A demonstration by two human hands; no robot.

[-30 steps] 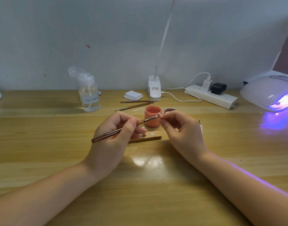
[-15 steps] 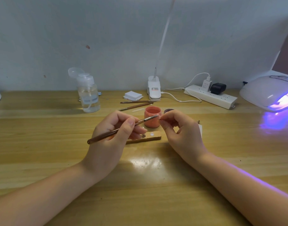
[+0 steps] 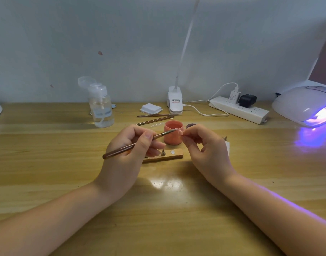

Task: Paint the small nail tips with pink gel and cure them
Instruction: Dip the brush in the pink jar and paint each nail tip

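Two hands paint a nail tip mid-frame.
Left hand (image 3: 129, 154) grips a brush (image 3: 140, 143); right hand (image 3: 204, 146) fingers pinch the tip (image 3: 181, 132) before a pink jar (image 3: 172, 138).

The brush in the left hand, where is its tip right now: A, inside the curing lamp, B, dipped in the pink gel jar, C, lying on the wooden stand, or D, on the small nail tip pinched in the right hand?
D: the left hand holds the brush with its tip on the nail tip pinched by the right hand, in front of the pink gel jar.
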